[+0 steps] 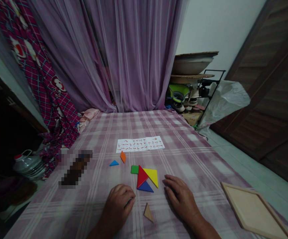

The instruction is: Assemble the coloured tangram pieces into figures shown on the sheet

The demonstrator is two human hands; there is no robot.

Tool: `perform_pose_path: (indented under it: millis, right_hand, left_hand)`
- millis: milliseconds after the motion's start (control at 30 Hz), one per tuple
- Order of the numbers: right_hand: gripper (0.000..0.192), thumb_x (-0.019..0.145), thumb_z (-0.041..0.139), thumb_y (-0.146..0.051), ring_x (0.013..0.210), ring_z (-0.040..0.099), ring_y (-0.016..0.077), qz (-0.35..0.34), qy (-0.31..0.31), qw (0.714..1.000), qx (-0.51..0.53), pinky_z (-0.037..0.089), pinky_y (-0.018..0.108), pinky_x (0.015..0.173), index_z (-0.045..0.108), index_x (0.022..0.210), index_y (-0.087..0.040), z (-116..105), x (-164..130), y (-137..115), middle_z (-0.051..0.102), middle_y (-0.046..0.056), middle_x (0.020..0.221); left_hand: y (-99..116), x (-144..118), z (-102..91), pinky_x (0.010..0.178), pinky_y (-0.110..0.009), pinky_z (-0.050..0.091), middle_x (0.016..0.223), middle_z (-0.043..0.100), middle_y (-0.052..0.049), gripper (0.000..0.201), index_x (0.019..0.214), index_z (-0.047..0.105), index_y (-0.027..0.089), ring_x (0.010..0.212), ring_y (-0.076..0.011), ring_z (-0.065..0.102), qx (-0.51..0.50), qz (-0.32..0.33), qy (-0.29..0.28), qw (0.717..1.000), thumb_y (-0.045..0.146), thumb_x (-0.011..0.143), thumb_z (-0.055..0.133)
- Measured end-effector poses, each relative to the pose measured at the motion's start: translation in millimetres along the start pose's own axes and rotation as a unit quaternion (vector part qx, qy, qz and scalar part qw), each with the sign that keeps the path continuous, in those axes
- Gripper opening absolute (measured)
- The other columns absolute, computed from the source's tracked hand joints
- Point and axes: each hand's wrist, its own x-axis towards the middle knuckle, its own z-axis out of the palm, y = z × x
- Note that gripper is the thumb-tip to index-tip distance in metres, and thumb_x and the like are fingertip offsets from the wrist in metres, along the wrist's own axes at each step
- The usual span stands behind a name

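Your left hand (117, 202), fingers curled on nothing, and right hand (181, 197), fingers flat and open, rest on the bed (183, 149), flanking the tangram cluster (145, 177); tan triangle (148, 212) lies between them.

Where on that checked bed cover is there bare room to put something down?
Bare cloth lies beyond the paper sheet toward the curtain, and between the right hand and the wooden tray. It is crowded between both hands around the coloured pieces.
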Motion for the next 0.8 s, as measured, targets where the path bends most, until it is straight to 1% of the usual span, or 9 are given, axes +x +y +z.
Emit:
perform_pose_path:
  millis: [100,300,467,600,700,800]
  right_hand:
    - [0.026,0.089,0.051,-0.024,0.106,0.067,0.0275,-0.005,0.005,1.0,0.0,0.055,0.047,0.09,0.073,0.102,-0.022,-0.2,0.4,-0.2,0.071,0.011,0.114]
    - [0.027,0.088,0.05,-0.023,0.106,0.066,0.0268,-0.008,0.005,1.0,0.0,0.054,0.046,0.091,0.073,0.102,-0.021,1.1,0.7,-0.1,0.071,0.011,0.113]
    - [0.027,0.088,0.05,-0.023,0.104,0.066,0.0274,-0.005,0.0,1.0,-0.001,0.053,0.046,0.09,0.074,0.099,-0.02,1.0,1.5,-1.3,0.072,0.012,0.112]
    - [0.026,0.088,0.05,-0.022,0.105,0.065,0.0272,-0.009,-0.002,1.0,0.004,0.052,0.046,0.091,0.074,0.099,-0.02,-0.5,2.1,-2.8,0.071,0.012,0.112]
    - [0.026,0.088,0.05,-0.021,0.105,0.065,0.0264,-0.006,-0.006,1.0,0.001,0.051,0.045,0.092,0.074,0.099,-0.022,-1.3,2.1,-3.7,0.071,0.011,0.113]
    - [0.026,0.088,0.05,-0.021,0.106,0.064,0.0264,-0.003,-0.006,1.0,-0.005,0.05,0.045,0.093,0.074,0.099,-0.021,-1.7,2.1,-4.7,0.071,0.011,0.114]
  left_hand:
    - [1.1,0.1,0.3,0.08,-0.036,0.048,0.088,0.067,-0.001,0.016,0.086,0.064,0.023,0.086,-0.019,0.062,0.003,0.004,-0.005,1.0,0.009,0.084,0.057]
    - [4.6,1.1,0.2,0.078,-0.035,0.047,0.085,0.068,0.0,0.013,0.085,0.064,0.023,0.084,-0.0187,0.062,-0.017,0.033,-0.018,0.999,0.011,0.083,0.061]
    - [4.0,0.0,1.9,0.08,-0.036,0.047,0.086,0.069,-0.001,0.007,0.087,0.066,0.023,0.086,-0.0195,0.062,-0.025,0.049,-0.016,0.998,0.017,0.085,0.062]
    - [1.9,-1.2,2.3,0.082,-0.037,0.047,0.088,0.069,-0.002,0.004,0.088,0.067,0.023,0.087,-0.0202,0.062,-0.021,0.049,-0.03,0.998,0.025,0.086,0.064]
    - [2.0,-1.0,0.7,0.082,-0.037,0.047,0.091,0.069,-0.003,0.009,0.09,0.067,0.023,0.089,-0.0212,0.062,-0.021,0.053,-0.041,0.998,0.03,0.085,0.066]
    - [3.3,0.1,-1.4,0.083,-0.039,0.047,0.094,0.069,-0.004,0.019,0.098,0.067,0.023,0.091,-0.0225,0.061,-0.021,0.059,-0.058,0.996,0.035,0.083,0.07]
